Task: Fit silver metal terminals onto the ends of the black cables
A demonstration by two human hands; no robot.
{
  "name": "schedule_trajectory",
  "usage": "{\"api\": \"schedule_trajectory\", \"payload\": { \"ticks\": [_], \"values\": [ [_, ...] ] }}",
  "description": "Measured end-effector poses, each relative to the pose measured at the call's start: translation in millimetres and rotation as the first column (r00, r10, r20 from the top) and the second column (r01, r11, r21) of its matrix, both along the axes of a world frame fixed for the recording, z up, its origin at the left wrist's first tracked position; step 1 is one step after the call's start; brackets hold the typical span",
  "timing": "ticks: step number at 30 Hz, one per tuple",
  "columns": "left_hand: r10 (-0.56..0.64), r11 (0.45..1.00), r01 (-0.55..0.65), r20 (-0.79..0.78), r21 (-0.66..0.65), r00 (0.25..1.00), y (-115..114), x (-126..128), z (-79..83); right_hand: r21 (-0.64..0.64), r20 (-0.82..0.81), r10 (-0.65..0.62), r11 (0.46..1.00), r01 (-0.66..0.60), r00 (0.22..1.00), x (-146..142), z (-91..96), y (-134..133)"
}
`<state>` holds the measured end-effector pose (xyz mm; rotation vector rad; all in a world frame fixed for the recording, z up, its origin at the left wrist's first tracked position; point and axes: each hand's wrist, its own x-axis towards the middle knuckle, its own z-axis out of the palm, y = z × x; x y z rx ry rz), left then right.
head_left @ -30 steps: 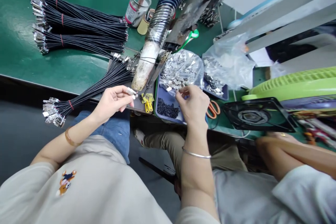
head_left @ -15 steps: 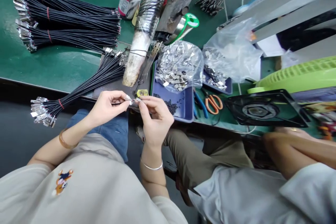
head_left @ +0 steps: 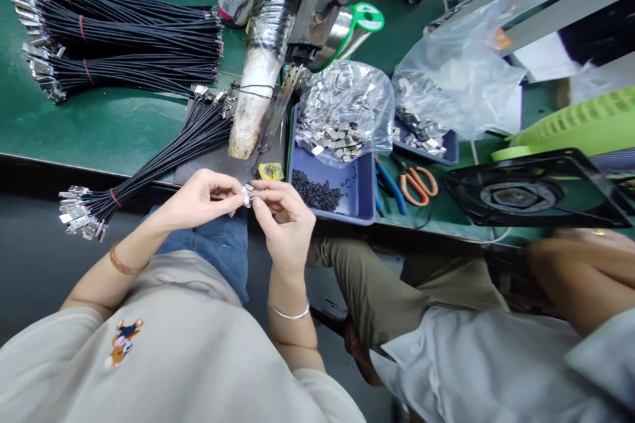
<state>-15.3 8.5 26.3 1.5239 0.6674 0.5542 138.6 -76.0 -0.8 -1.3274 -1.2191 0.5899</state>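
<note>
My left hand (head_left: 206, 201) and my right hand (head_left: 286, 221) meet at the fingertips over the bench's front edge. Thumb and index finger of the left are pinched on the end of a thin black cable, mostly hidden by the fingers. A small silver metal connector piece (head_left: 249, 190) sits between the two hands, pinched by the right thumb and fingers. Its exact fit to the cable is too small to make out. Just beyond lies a yellow piece (head_left: 270, 172), and to the left a banded bundle of black cables (head_left: 163, 155) with silver connectors overhangs the edge.
Above my hands hangs a duct nozzle (head_left: 254, 99) beside a solder spool (head_left: 350, 33). A blue tray (head_left: 357, 195) holds small black parts and a bag of metal shells (head_left: 342, 112). Orange-handled scissors (head_left: 417, 185), pliers (head_left: 391, 188) and a fan (head_left: 536, 192) lie right, near a co-worker's arm (head_left: 580, 277).
My fingertips have drawn closer together and the silver piece is turned more upright between them. The right hand has shifted slightly left. The whole view has shifted a little.
</note>
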Motion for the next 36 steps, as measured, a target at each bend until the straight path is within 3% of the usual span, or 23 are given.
{"api": "schedule_trajectory", "payload": {
  "ticks": [3,7,9,15,25,31,36],
  "values": [
    [-0.007,0.998,0.01,0.055,-0.064,0.998,4,-1,-0.4,-0.016,-0.028,0.007,1.0,-0.007,1.0,2,-3.7,1],
    [0.144,0.983,-0.13,0.102,-0.128,0.984,-2,4,-4.1,0.123,0.128,-0.239,0.967,0.224,0.963,2,-3.8,-1],
    [0.204,0.969,-0.186,0.105,-0.161,0.973,-5,7,-6.0,0.215,0.209,-0.303,0.942,0.258,0.93,1,-3.5,-4],
    [0.229,0.962,-0.212,0.084,-0.171,0.97,-6,11,-11.2,0.35,0.341,-0.302,0.92,0.179,0.89,-2,-3.6,-5],
    [0.309,0.944,-0.29,0.113,-0.154,0.944,-6,17,-17.9,0.428,0.522,-0.329,0.899,0.093,0.787,0,-4.8,1],
    [0.396,0.914,-0.381,0.096,-0.14,0.913,-9,22,-18.4,0.388,0.37,-0.329,0.904,0.178,0.869,0,-15.3,-2],
    [0.407,0.913,-0.401,0.1,-0.072,0.908,-9,22,-16.1,0.359,0.415,-0.287,0.924,0.134,0.864,-1,-14.7,-1]
  ]
}}
